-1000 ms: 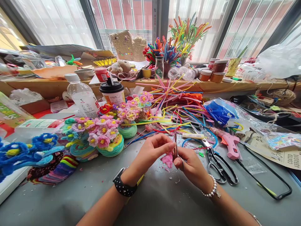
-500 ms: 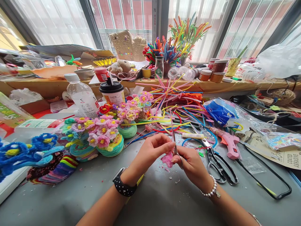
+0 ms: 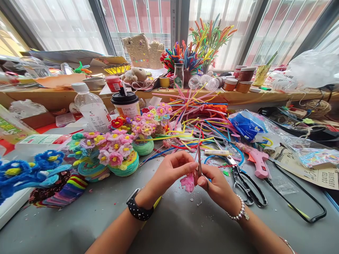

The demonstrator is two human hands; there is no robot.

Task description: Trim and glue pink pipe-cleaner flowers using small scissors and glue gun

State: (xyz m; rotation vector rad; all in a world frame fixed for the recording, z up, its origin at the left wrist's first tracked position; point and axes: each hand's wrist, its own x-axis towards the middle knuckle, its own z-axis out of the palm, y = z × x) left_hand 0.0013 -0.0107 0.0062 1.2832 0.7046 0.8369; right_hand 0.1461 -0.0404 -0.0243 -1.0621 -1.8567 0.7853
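Note:
Between my hands hangs a fuzzy pink pipe-cleaner piece (image 3: 187, 183), pinched in the fingers of my left hand (image 3: 177, 170). My right hand (image 3: 217, 181) is closed on a small pair of scissors (image 3: 200, 160), their blades pointing up and away from me. The scissors stand right beside the pink piece and my left fingertips; I cannot tell whether the blades touch it. Small pink and white scraps lie on the grey table (image 3: 182, 225) below. To the right rest larger black-handled scissors (image 3: 247, 187).
Pipe-cleaner flowers in pots (image 3: 119, 151) and a blue flower basket (image 3: 60, 187) stand at left. Loose pipe cleaners (image 3: 196, 109) heap behind my hands. A pink glue gun (image 3: 258, 160) with a black cord lies right. A plastic bottle (image 3: 92, 109) and lidded cup (image 3: 127, 104) stand behind the flowers.
The small scissors have shifted slightly right and their blades now stand more upright. My left hand keeps its pinch on the pink piece, which hangs a little lower.

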